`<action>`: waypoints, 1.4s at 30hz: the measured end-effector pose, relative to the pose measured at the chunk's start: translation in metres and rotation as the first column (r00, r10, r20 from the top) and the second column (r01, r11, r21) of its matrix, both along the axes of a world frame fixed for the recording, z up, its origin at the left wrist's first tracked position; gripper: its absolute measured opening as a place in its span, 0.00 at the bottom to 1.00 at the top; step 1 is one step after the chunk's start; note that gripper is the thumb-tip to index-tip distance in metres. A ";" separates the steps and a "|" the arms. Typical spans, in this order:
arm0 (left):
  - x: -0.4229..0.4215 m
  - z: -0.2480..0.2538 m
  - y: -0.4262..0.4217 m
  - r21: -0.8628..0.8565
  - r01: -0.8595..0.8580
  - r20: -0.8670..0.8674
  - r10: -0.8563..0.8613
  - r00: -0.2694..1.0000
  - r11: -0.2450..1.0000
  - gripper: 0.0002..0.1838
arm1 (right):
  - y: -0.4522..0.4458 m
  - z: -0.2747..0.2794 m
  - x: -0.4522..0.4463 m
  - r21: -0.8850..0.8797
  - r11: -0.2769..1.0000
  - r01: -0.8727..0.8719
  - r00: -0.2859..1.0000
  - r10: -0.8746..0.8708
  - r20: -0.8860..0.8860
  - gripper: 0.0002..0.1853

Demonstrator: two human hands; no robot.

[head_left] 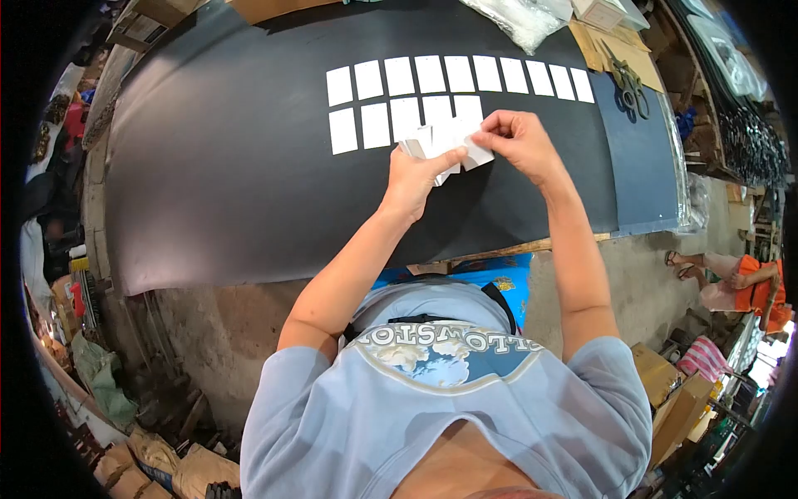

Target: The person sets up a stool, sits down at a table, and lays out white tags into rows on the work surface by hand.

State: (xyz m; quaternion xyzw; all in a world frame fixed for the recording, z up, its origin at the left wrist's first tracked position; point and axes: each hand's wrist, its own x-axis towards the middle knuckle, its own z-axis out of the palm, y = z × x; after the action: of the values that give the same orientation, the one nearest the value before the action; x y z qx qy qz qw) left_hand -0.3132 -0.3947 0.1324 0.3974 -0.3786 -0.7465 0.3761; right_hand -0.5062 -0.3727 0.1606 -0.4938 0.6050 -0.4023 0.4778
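My left hand (pixel 414 172) is closed around a fanned stack of white cards (pixel 445 140), thumb on top, held above the black table sheet. At the stack's right side, my right hand (pixel 517 137) pinches the edge of one white card (pixel 477 155). Whether that card is fully apart from the stack I cannot tell. Beyond my hands, white cards lie in two rows: a long back row (pixel 432 75) and a shorter front row (pixel 376 125). The stack partly hides some front-row cards.
A black sheet (pixel 224 166) covers the table. Scissors (pixel 629 87) lie at the right on cardboard. A clear plastic bag (pixel 524 23) sits at the back edge. Cardboard boxes (pixel 665 399) stand on the floor at right. A person in orange (pixel 752 287) is farther right.
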 end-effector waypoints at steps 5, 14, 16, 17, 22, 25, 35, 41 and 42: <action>0.008 0.008 -0.002 0.036 0.027 -0.030 -0.026 0.999 0.999 0.20 | -0.015 -0.022 -0.050 -0.070 0.964 0.257 0.963 -0.262 -0.069 0.11; 0.005 0.014 -0.001 0.189 0.090 -0.187 -0.054 0.981 0.978 0.19 | -0.021 -0.031 -0.039 -0.191 0.939 0.284 0.825 -0.341 -0.451 0.19; 0.004 0.012 -0.001 0.168 0.092 -0.178 -0.062 0.982 0.982 0.20 | -0.021 -0.030 -0.037 -0.194 0.941 0.276 0.817 -0.336 -0.468 0.19; 0.004 0.012 -0.002 0.156 0.104 -0.175 -0.077 0.982 0.982 0.20 | -0.021 -0.030 -0.036 -0.198 0.941 0.275 0.812 -0.337 -0.477 0.19; -0.006 0.006 -0.002 0.147 0.016 -0.103 -0.001 0.995 0.989 0.21 | -0.019 -0.025 -0.026 -0.217 0.930 0.297 0.782 -0.367 -0.504 0.18; -0.009 0.004 -0.004 0.150 0.002 -0.101 0.014 0.995 0.989 0.22 | -0.018 -0.026 -0.024 -0.253 0.925 0.282 0.754 -0.377 -0.538 0.18; -0.020 0.004 -0.005 0.146 -0.025 -0.115 0.043 0.992 0.989 0.23 | -0.017 -0.023 -0.023 -0.210 0.919 0.333 0.742 -0.394 -0.543 0.17; -0.026 -0.002 -0.008 0.057 -0.034 -0.093 0.039 0.995 0.998 0.24 | -0.006 -0.017 -0.013 -0.229 0.930 0.288 0.914 -0.338 -0.224 0.13; -0.027 -0.002 -0.008 0.027 -0.026 -0.091 0.029 0.995 0.999 0.23 | -0.002 -0.011 -0.008 -0.119 0.960 0.254 0.953 -0.227 0.203 0.11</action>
State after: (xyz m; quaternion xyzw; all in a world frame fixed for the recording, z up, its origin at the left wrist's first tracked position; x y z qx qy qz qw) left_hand -0.3399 -0.4024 0.1309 0.3729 -0.3456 -0.7636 0.3980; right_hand -0.5142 -0.3744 0.1500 -0.4094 0.5826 -0.5448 0.4428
